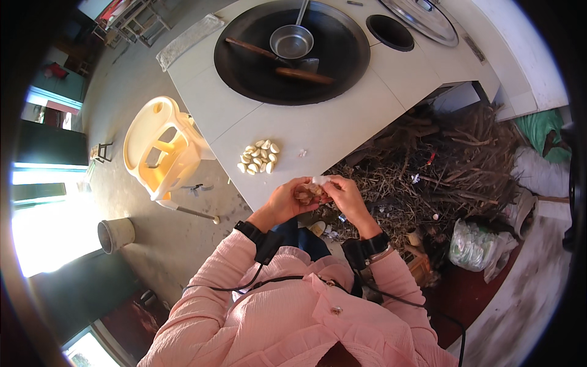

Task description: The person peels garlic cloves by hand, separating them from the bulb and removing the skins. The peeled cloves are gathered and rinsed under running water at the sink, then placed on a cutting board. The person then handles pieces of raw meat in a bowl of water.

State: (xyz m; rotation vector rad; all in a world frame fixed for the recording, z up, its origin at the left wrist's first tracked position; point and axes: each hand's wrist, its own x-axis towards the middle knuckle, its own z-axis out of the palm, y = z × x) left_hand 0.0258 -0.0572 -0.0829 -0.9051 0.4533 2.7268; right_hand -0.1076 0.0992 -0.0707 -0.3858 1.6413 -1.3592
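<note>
My left hand (285, 201) cups a broken garlic bulb (306, 194) with brownish, papery skin, over the near edge of the tiled counter. Beside it, my right hand (347, 198) pinches a pale piece of garlic skin (320, 180), its fingertips close to the bulb. How many cloves lie in the left palm is hidden by the fingers. Several peeled garlic cloves (259, 157) form a small heap on the counter (238, 124), ahead and to the left of my hands. A scrap of skin (302, 153) lies right of the heap.
A large wok (247, 85) set into the counter holds a metal ladle (291, 42) and a wooden-handled spatula (252, 47). A lid (431, 23) lies at the far right. Firewood and twigs (440, 156) pile up at right. A yellow high chair (160, 142) stands left.
</note>
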